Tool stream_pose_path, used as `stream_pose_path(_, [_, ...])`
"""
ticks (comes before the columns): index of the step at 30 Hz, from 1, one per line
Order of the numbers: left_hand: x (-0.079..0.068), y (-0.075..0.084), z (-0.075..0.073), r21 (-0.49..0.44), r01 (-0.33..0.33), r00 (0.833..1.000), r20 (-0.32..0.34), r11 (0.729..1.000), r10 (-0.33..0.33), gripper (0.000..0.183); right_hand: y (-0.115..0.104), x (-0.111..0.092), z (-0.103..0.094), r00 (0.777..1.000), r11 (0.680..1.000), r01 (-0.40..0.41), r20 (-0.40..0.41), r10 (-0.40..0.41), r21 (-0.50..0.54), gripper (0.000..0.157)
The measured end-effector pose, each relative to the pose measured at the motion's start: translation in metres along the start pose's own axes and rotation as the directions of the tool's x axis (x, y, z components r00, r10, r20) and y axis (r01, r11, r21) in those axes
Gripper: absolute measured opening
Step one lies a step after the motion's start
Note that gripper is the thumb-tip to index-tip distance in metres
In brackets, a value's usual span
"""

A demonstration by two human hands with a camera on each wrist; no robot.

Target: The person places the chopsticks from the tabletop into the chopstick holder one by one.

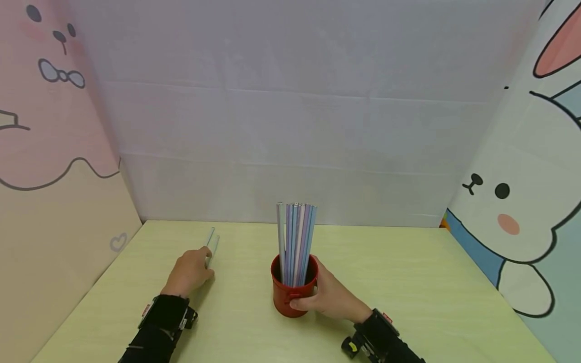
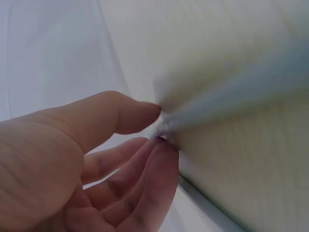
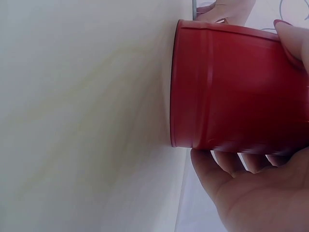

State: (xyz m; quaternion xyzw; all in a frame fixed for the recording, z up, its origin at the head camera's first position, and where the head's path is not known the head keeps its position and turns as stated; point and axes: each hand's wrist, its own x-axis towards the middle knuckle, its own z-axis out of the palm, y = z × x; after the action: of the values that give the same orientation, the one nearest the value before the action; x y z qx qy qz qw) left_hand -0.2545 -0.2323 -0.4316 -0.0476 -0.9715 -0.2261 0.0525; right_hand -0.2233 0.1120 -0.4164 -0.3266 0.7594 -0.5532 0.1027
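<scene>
A red cup (image 1: 285, 302) stands upright on the table, filled with a bundle of pastel straws (image 1: 297, 242) in blue, lilac and clear tones. My right hand (image 1: 333, 295) grips the cup from the right, thumb across its front. In the right wrist view, the fingers curl along the cup wall (image 3: 241, 92). To the left, my left hand (image 1: 188, 272) reaches low over the table by two pale, see-through straws (image 1: 215, 248). In the left wrist view, thumb and fingertips pinch a blurred pale-blue straw (image 2: 231, 99) near its end.
The pale yellow table (image 1: 386, 272) ends at a white cloth backdrop (image 1: 290, 126). Printed panels with cartoon animals flank it, a pink and cream one (image 1: 54, 131) on the left and a rabbit one (image 1: 522, 201) on the right. Both wrists wear black camera straps.
</scene>
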Motion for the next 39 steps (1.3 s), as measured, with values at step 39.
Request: stream_pose_path(39, [-0.01, 0.116, -0.061, -0.3, -0.434, 0.818, -0.526, 0.849, 0.232, 0.031, -0.001, 0.0, -0.001, 1.0, 1.0, -0.004, 0.007, 0.004, -0.014, 0.083])
